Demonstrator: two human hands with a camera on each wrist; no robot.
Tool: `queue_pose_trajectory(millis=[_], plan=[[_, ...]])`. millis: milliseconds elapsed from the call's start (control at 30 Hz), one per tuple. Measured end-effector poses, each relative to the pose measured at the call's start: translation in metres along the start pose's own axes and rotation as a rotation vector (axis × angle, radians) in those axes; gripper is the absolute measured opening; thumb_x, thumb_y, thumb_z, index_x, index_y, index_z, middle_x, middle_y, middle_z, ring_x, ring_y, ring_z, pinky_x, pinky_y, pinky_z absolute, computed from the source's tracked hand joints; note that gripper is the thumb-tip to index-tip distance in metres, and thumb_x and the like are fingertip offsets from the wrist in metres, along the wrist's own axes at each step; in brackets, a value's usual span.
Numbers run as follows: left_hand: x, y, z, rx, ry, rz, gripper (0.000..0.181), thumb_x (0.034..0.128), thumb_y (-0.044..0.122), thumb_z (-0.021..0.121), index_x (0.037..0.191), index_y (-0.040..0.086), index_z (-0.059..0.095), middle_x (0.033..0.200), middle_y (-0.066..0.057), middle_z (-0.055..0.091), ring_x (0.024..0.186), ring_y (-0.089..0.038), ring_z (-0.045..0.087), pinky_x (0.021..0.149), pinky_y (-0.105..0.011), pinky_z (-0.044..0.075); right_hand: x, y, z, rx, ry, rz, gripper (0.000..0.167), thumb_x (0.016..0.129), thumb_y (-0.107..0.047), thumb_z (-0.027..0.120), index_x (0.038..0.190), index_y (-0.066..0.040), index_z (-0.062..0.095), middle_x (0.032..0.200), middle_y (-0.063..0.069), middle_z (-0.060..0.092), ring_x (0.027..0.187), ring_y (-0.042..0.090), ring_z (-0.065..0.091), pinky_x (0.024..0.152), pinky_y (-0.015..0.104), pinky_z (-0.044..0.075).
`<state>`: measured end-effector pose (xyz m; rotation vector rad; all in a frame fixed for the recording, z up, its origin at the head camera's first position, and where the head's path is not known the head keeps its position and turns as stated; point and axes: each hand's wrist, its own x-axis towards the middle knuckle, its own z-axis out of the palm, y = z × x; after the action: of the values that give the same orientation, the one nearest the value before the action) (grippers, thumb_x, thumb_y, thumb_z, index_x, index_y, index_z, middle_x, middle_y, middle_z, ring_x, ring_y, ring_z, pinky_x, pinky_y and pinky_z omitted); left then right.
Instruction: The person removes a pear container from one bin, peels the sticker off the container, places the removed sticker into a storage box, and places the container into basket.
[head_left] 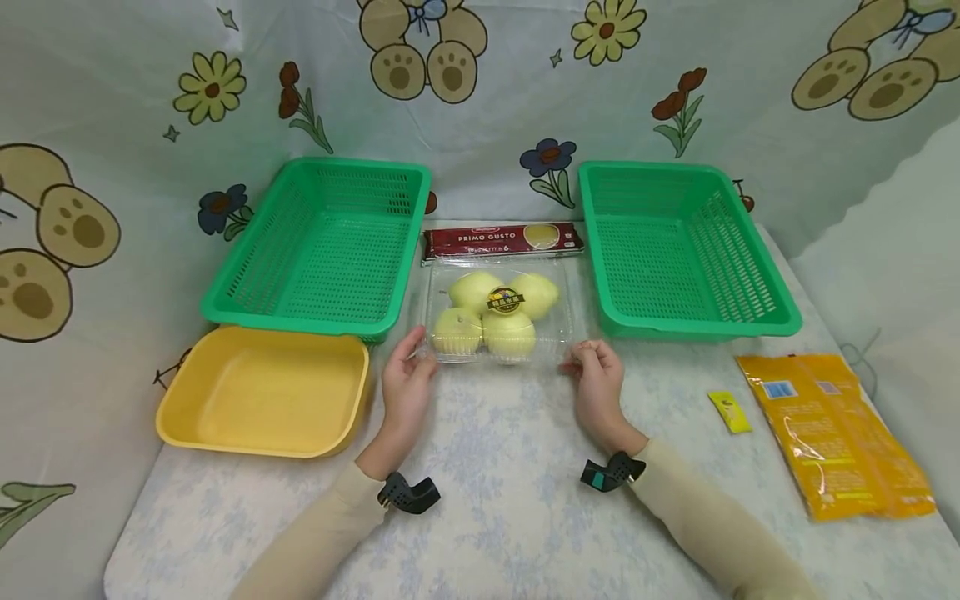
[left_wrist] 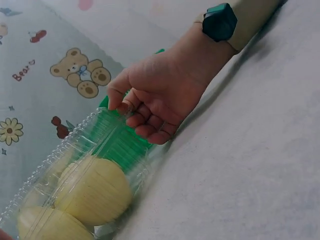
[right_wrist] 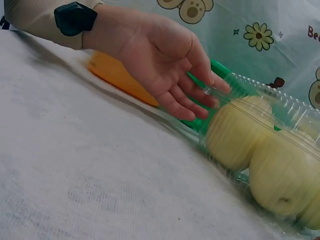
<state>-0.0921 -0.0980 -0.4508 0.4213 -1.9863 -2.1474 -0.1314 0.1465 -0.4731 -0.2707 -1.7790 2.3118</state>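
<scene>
A clear plastic container (head_left: 551, 333) of several pale yellow-green fruits (head_left: 510, 333) lies at the middle of the table, a dark round label on its lid. My left hand (head_left: 407, 387) pinches its front left corner; my right hand (head_left: 598, 387) pinches its front right corner. The left wrist view shows the right hand (left_wrist: 162, 90), thumb and index finger at the rim of the container (left_wrist: 95, 132), other fingers curled. In the right wrist view the left hand (right_wrist: 162, 60) has its thumb on the rim beside the fruits (right_wrist: 237, 132), its other fingers loosely bent.
Behind the container lies a red spaghetti packet (head_left: 502, 240). Green baskets stand at back left (head_left: 307, 321) and back right (head_left: 697, 329), with a yellow basin (head_left: 262, 450) in front of the left one. At right are a small yellow sachet (head_left: 729, 412) and an orange bag (head_left: 832, 442).
</scene>
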Motion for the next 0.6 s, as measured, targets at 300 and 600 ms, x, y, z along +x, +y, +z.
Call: queue_pose_trajectory(millis=[300,600], plan=[[-0.011,0.022,-0.002,0.192,-0.059,0.25,0.058,0.0913,-0.005,0.059,0.148,-0.002,0.046,0.156,-0.018,0.041,0.15,-0.034,0.033,0.125,-0.055,0.023,0.006,0.006,-0.01,0.063,-0.051,0.021,0.022,0.098,0.006,0.047,0.082,-0.01,0.046,0.07,-0.003,0.059,0.057,0.009,0.064,0.059,0.024,0.057],[0.015,0.06,0.027,0.61,-0.254,0.494,0.047,0.0905,0.014,0.064,0.136,0.002,0.062,0.14,-0.021,0.059,0.13,-0.038,0.052,0.112,-0.056,0.037,0.01,0.007,-0.01,0.075,-0.063,0.036,0.018,0.096,0.006,0.048,0.088,-0.009,0.052,0.069,-0.002,0.057,0.055,0.01,0.063,0.058,0.025,0.058]])
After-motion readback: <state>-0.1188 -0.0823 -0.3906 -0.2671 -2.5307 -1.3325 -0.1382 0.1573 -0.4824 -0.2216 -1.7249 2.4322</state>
